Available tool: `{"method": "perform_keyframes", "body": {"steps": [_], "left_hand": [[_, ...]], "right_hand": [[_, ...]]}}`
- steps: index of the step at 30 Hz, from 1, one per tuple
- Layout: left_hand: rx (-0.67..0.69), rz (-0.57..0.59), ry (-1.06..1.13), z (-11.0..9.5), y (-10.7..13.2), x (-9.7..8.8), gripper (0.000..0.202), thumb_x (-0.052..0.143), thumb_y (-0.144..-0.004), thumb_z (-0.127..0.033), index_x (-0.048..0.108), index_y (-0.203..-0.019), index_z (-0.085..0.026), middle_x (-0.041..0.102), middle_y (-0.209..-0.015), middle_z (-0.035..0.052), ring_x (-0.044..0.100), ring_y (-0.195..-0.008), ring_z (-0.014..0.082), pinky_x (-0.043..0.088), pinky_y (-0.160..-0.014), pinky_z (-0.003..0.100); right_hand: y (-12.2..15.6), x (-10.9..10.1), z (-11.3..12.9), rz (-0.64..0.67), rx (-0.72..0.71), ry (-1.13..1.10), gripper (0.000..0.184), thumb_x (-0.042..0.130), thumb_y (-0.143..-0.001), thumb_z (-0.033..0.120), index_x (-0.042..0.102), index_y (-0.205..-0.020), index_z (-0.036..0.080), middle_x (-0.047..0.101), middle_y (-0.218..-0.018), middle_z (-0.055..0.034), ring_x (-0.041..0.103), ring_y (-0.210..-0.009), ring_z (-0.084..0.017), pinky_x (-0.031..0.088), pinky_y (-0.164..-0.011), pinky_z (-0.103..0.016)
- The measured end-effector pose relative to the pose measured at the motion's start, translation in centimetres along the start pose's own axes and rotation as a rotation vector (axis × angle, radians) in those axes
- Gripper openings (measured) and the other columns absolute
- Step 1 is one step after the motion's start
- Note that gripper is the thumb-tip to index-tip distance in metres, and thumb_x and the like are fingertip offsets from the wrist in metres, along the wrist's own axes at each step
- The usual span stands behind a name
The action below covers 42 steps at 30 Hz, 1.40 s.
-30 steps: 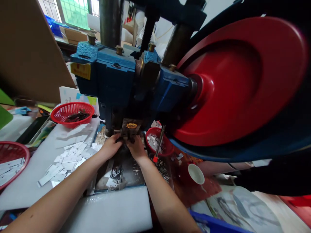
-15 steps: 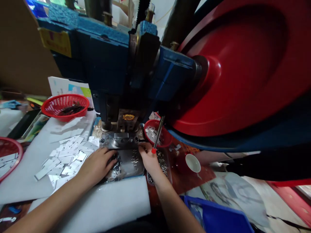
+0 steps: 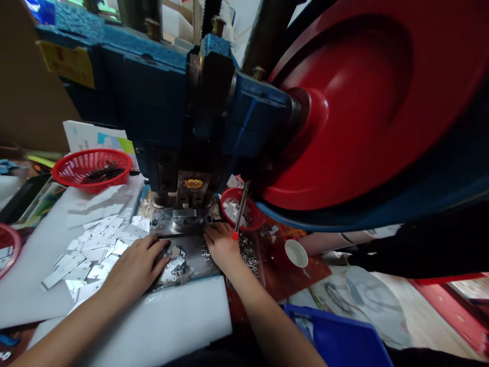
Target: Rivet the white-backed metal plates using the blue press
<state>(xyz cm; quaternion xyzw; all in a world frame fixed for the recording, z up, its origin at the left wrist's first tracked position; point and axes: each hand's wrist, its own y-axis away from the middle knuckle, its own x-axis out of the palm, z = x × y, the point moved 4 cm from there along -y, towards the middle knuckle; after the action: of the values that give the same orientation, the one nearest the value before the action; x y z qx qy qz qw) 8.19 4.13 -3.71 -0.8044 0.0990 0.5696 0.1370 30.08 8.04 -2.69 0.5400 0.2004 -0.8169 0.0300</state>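
My left hand (image 3: pixel 133 265) rests at the left edge of the metal plate in front of the press die (image 3: pixel 186 221). Its thumb and forefinger are apart and I see nothing between them. Small flat metal parts (image 3: pixel 178 262) lie in a heap beside the thumb. My right hand (image 3: pixel 222 248) is at the plate's right side, fingers bent down near the die's front right corner. Small shiny metal pieces (image 3: pixel 205 251) show beside it, partly covered. Whatever its fingertips hold is hidden. A metal rod with a red end (image 3: pixel 241 211) stands just above that hand.
The blue press (image 3: pixel 148 97) with its red flywheel (image 3: pixel 362 102) fills the upper view. White metal strips (image 3: pixel 95 247) lie piled on white foam at left. Around are a red basket (image 3: pixel 63 176), a red bowl (image 3: pixel 256 224), a cup (image 3: pixel 296 254) and a blue bin (image 3: pixel 336 334).
My right hand has moved left over the small shiny pieces on the plate, covering some of them. My left hand stays by the plate. The whole view has shifted slightly.
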Motion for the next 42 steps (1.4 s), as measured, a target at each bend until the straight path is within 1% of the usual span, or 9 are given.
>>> {"method": "perform_keyframes", "body": {"steps": [12,19,22,26,28,31,35,39,42], "left_hand": [[-0.101,0.006,-0.082,1.5,1.5,-1.2,0.043,0.041,-0.087,-0.045,0.058,-0.119,-0.023,0.059,-0.111,0.0116,0.056,-0.094,0.0296,0.044,-0.081,0.043],[-0.097,0.038,-0.026,1.6,1.2,-1.2,0.053,0.053,-0.077,-0.057,0.058,-0.118,-0.023,0.056,-0.117,0.0121,0.055,-0.101,0.0321,0.043,-0.084,0.044],[-0.119,0.035,0.074,2.1,1.4,-1.5,0.048,0.057,-0.075,-0.053,0.058,-0.111,-0.021,0.059,-0.112,0.0111,0.055,-0.101,0.0301,0.044,-0.084,0.041],[-0.248,0.119,0.203,3.4,2.1,-2.5,0.032,0.047,-0.083,-0.047,0.057,-0.103,-0.024,0.065,-0.091,0.0054,0.061,-0.084,0.0243,0.046,-0.070,0.035],[-0.271,0.066,0.156,3.7,2.2,-3.4,0.033,0.047,-0.083,-0.046,0.057,-0.105,-0.024,0.065,-0.094,0.0065,0.061,-0.087,0.0257,0.046,-0.072,0.037],[-0.168,-0.030,0.050,3.1,1.5,-4.1,0.032,0.047,-0.083,-0.043,0.061,-0.105,-0.024,0.063,-0.103,0.0084,0.058,-0.094,0.0278,0.044,-0.080,0.040],[-0.017,0.084,0.085,1.9,0.0,-2.5,0.027,0.045,-0.086,-0.040,0.064,-0.099,-0.027,0.063,-0.093,0.0056,0.058,-0.086,0.0243,0.044,-0.075,0.037],[-0.013,0.131,0.102,2.1,-0.8,-1.3,0.022,0.050,-0.082,-0.039,0.063,-0.091,-0.023,0.062,-0.089,0.0066,0.057,-0.084,0.0252,0.044,-0.073,0.037],[-0.053,0.156,0.147,2.2,-0.8,-1.3,0.020,0.049,-0.082,-0.037,0.061,-0.087,-0.022,0.062,-0.089,0.0066,0.058,-0.084,0.0240,0.044,-0.073,0.036]], "right_hand": [[-0.5,0.5,0.2,-0.027,-0.080,0.006,0.008,0.059,-0.086,0.017,0.066,-0.085,0.022,0.064,-0.090,-0.0018,0.051,-0.087,-0.019,0.039,-0.078,-0.032],[-0.4,0.7,0.2,-0.060,-0.094,-0.016,0.011,0.055,-0.088,0.017,0.065,-0.086,0.020,0.063,-0.091,-0.0038,0.050,-0.088,-0.020,0.039,-0.079,-0.032],[-0.3,0.7,0.1,-0.070,-0.091,-0.026,0.011,0.055,-0.088,0.017,0.065,-0.086,0.021,0.062,-0.091,-0.0042,0.051,-0.088,-0.020,0.039,-0.080,-0.032],[-0.3,0.9,0.1,-0.064,-0.084,-0.034,0.011,0.054,-0.088,0.017,0.065,-0.088,0.020,0.062,-0.092,-0.0050,0.050,-0.088,-0.021,0.039,-0.081,-0.033],[-0.4,0.9,0.1,-0.066,-0.077,-0.035,0.012,0.053,-0.088,0.016,0.064,-0.087,0.020,0.062,-0.092,-0.0053,0.050,-0.087,-0.021,0.039,-0.080,-0.033],[-0.5,0.9,0.1,-0.070,-0.078,-0.044,0.014,0.051,-0.088,0.015,0.064,-0.085,0.019,0.062,-0.089,-0.0058,0.050,-0.086,-0.021,0.039,-0.079,-0.033],[-0.7,0.2,0.3,-0.120,-0.036,-0.133,0.016,0.048,-0.088,0.015,0.063,-0.085,0.019,0.061,-0.087,-0.0059,0.051,-0.085,-0.020,0.040,-0.080,-0.033],[-1.6,-1.2,1.0,-0.239,0.038,-0.277,0.014,0.049,-0.087,0.016,0.063,-0.083,0.020,0.061,-0.087,-0.0054,0.053,-0.087,-0.020,0.042,-0.082,-0.033],[-3.1,-1.6,2.4,-0.250,0.005,-0.274,0.013,0.052,-0.086,0.017,0.064,-0.083,0.020,0.062,-0.087,-0.0053,0.053,-0.088,-0.020,0.040,-0.084,-0.034]]}}
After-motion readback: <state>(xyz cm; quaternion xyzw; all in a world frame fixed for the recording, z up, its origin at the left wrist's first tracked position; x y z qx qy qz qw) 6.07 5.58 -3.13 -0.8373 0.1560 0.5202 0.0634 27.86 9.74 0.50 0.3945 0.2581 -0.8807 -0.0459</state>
